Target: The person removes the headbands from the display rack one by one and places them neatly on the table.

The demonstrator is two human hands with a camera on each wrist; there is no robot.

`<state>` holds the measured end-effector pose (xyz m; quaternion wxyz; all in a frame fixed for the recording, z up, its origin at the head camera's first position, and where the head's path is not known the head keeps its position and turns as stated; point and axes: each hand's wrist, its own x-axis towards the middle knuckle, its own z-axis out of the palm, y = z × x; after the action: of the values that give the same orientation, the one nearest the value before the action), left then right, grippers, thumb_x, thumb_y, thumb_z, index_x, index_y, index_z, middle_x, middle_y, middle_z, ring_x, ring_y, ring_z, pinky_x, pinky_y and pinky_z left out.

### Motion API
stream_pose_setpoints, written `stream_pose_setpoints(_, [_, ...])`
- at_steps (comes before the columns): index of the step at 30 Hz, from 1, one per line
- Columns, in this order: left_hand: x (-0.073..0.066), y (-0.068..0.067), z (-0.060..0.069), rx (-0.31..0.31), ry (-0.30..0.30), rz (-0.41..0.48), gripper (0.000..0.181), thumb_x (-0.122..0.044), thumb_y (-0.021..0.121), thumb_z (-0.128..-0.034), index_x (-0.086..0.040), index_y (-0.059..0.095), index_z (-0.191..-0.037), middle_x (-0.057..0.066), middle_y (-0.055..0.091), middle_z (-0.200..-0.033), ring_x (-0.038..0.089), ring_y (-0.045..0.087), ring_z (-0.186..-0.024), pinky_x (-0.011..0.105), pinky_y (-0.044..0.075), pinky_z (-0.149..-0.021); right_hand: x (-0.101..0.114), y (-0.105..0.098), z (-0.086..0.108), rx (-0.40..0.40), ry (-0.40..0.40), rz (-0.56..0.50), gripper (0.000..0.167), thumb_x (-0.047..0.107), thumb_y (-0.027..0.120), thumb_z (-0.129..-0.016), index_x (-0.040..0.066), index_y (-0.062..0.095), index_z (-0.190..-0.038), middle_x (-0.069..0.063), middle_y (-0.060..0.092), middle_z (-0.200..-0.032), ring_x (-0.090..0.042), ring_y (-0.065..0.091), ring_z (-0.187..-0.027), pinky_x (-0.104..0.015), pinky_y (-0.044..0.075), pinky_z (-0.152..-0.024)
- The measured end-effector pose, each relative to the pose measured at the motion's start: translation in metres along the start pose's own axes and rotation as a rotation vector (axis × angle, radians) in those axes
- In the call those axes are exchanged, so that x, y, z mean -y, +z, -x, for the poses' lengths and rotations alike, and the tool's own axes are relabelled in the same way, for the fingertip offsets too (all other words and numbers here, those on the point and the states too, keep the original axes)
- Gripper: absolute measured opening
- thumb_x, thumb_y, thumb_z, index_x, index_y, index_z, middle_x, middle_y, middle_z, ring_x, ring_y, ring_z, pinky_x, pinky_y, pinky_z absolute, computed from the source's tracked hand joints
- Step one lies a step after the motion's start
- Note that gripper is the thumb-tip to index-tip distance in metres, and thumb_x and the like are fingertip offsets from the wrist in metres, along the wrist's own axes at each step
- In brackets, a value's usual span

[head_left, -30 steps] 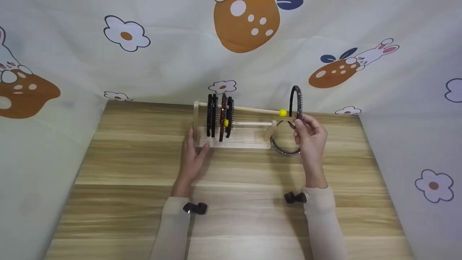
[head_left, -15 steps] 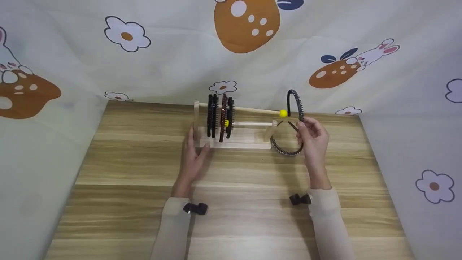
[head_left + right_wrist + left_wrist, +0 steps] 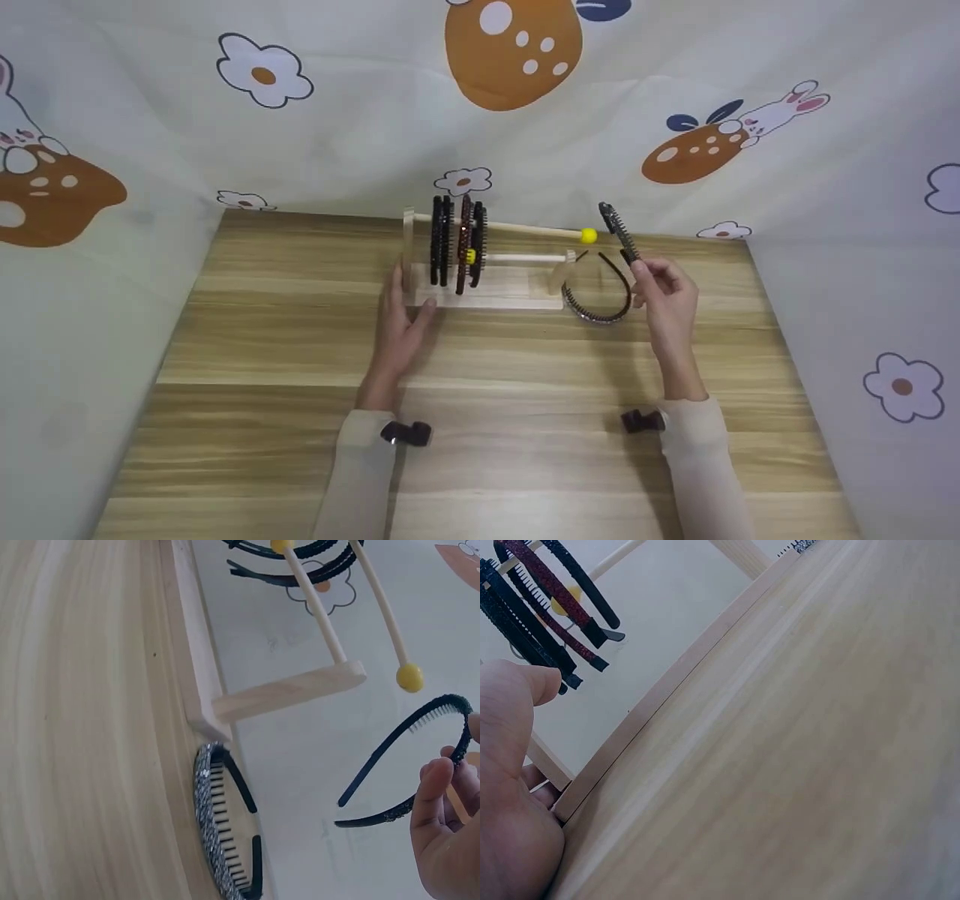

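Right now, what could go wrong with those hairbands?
The hairband in the right grip might slip, because just one part is held. It could also bump the yellow ball close by. The sparkly hairband lying loose beside the rack might get knocked.

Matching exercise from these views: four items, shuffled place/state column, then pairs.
Items:
1. left hand
2. right hand
3. silvery headband
4. dark red headband

Place/state:
A. hangs among black headbands
B. pinches a toothed headband
C. touches the wooden stand
D. lies on the table

Pairs: 1-C, 2-B, 3-D, 4-A
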<state>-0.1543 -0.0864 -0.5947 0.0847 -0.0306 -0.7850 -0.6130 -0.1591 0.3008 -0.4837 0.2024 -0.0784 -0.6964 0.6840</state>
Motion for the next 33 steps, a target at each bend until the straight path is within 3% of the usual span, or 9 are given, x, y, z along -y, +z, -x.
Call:
stream_pose_setpoints(6, [0.0, 0.001, -0.001, 0.001, 0.016, 0.002, 0.085, -0.024, 0.066, -0.1113, -0.015, 0.014, -0.179, 0.022, 0.018, -0.182, 0.053, 0.028, -0.161, 0.084, 0.02, -0.126, -0.002, -0.015, 0.001, 0.03, 0.022, 0.105, 0.01, 0.004, 0.084, -0.098, 0.005, 0.075, -0.094, -0.002, 0.072, -0.08, -0.013, 0.06, -0.059, -0.02, 0.053, -0.053])
stream_pose_setpoints(12, [0.0, 0.0, -0.001, -0.001, 0.031, 0.01, 0.085, -0.024, 0.066, -0.1117, -0.014, 0.015, -0.178, 0.022, 0.019, -0.181, 0.052, 0.029, -0.16, 0.083, 0.019, -0.127, -0.003, -0.028, 0.003, 0.082, 0.012, 0.184, 0.019, -0.003, 0.088, -0.092, -0.008, 0.073, -0.102, -0.006, 0.07, -0.114, -0.011, 0.066, -0.081, -0.019, 0.059, -0.066])
stream_pose_setpoints(17, [0.0, -0.001, 0.0, 0.0, 0.022, 0.012, 0.084, -0.021, 0.065, -0.1118, -0.013, 0.015, -0.178, 0.023, 0.02, -0.181, 0.052, 0.03, -0.159, 0.083, 0.02, -0.126, -0.006, -0.038, 0.004, 0.145, 0.014, 0.237, 0.026, -0.007, 0.088, -0.089, -0.016, 0.069, -0.105, -0.015, 0.064, -0.133, -0.011, 0.064, -0.091, -0.015, 0.056, -0.079])
stream_pose_setpoints(26, [-0.002, 0.0, 0.002, -0.005, -0.011, 0.007, 0.085, -0.024, 0.066, -0.1117, -0.01, 0.014, -0.178, 0.028, 0.022, -0.178, 0.054, 0.034, -0.158, 0.08, 0.024, -0.127, -0.013, -0.06, 0.001, 0.227, 0.012, 0.276, 0.034, -0.006, 0.092, -0.086, -0.017, 0.069, -0.109, -0.026, 0.058, -0.155, -0.01, 0.067, -0.087, -0.016, 0.057, -0.078])
stream_pose_setpoints(33, [-0.001, 0.001, 0.002, -0.016, 0.024, 0.012, 0.086, -0.021, 0.068, -0.1107, -0.009, 0.015, -0.177, 0.028, 0.023, -0.178, 0.054, 0.034, -0.157, 0.082, 0.024, -0.126, -0.021, -0.076, -0.001, 0.257, 0.057, 0.321, 0.039, -0.004, 0.094, -0.084, -0.017, 0.069, -0.111, -0.03, 0.054, -0.161, -0.008, 0.067, -0.084, -0.014, 0.057, -0.076])
